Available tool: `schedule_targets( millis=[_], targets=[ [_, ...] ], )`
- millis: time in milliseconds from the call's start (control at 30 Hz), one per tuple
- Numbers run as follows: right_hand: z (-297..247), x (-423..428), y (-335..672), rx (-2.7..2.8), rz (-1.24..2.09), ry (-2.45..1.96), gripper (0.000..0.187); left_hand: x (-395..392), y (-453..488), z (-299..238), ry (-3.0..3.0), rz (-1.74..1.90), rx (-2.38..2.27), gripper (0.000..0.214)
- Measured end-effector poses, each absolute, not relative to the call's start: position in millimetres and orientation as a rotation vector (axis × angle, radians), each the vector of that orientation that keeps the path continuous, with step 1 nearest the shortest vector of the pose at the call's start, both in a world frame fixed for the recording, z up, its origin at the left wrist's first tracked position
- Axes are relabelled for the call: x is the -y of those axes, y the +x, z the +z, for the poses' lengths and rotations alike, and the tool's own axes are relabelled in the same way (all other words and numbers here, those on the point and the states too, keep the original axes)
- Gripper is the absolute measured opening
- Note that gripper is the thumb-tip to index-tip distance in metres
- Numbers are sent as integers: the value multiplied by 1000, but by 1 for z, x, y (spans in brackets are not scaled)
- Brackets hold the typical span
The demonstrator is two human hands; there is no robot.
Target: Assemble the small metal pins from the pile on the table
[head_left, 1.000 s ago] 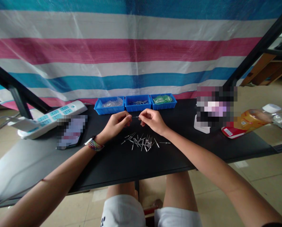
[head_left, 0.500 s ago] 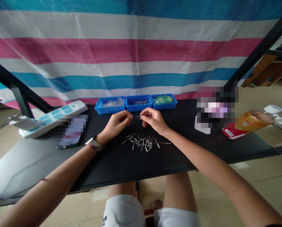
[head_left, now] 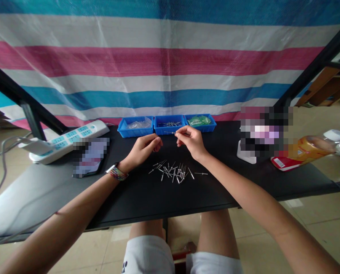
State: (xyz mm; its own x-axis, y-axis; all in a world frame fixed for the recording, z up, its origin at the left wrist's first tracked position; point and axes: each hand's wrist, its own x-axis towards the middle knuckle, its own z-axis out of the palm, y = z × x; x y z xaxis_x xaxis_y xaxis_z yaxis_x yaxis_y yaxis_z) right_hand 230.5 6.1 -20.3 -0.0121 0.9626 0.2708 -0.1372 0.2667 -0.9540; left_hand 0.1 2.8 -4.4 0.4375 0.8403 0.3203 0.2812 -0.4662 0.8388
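My right hand [head_left: 192,142] pinches a thin silver blind rivet [head_left: 170,132] between thumb and fingertips. The rivet points left, in front of the middle blue bin [head_left: 160,131], which has more rivets in it. My left hand [head_left: 144,149] is apart from it to the left, its fingers curled and thumb pressed in; whether anything is inside is hidden. On the black table between my forearms lies a loose pile of blind rivets [head_left: 174,173], with one rivet [head_left: 201,174] off to its right.
A left blue bin [head_left: 135,133] holds clear plastic, and a right blue bin [head_left: 206,128] holds green plastic. At left are a power strip [head_left: 72,139] and a phone [head_left: 94,156]. A drink bottle [head_left: 304,150] lies at right. Striped sheeting [head_left: 164,61] hangs behind the table [head_left: 124,205].
My hands have moved apart. The left fingers no longer touch the rivet, and my right hand has carried it slightly up and right, closer to the middle bin.
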Motion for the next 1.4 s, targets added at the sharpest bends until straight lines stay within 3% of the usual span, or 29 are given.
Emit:
schedule_targets(
  millis=[133, 267, 567, 800, 1067, 1400],
  targets=[
    [-20, -20, 241, 1254, 930, -981, 35, -5, -1, -7, 1961, 977, -936, 49],
    [-18, -20, 254, 1445, 690, -1048, 20, -7, -2, -10, 1966, 957, -936, 48],
    [-2, 8, 252, 2332, 1000, -762, 11, -5, -2, -8, 2003, 944, -948, 49],
    [-5, 20, 245, 2458, 885, -718, 21, -4, -2, -5, 2013, 943, -957, 48],
    [-1, 23, 246, 2487, 852, -707, 15, -3, -1, -8, 2024, 917, -957, 47],
    [4, 25, 243, 2529, 931, -665, 21, -1, -1, -6, 2045, 891, -933, 48]
  ],
)
